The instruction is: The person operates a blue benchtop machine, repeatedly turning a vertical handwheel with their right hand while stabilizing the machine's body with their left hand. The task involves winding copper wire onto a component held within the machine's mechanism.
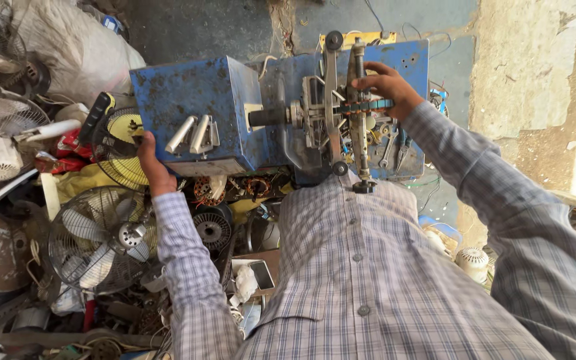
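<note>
Blue, chipped and rusty, the metal box of the winding machine [195, 107] fills the middle of the view, and both hands are on it. The left hand [152, 160] is down at the box's left edge, fingers curled round the lower corner, steadying it; what lies under the palm I cannot tell. Over to the right hand [388, 87]: it rests on the upright winding frame [358, 110] at the machine's right end, fingers bent over the dark band across the frame, gripping lightly rather than clenched. Two pale cylinders [191, 133] stick out of the box's front face, untouched.

How far along? Hard to call. The frame sits mounted on its shaft and under the hand, but whether any wire is wound on it is too small to make out. Loose pliers and tools [391, 143] lie on the blue plate behind the frame.

Below the box's front edge, copper-wound stators [211, 227] sit in the clutter, and wire-caged fans [95, 240] crowd the floor at the left. No bin or tray shows its contents clearly.
</note>
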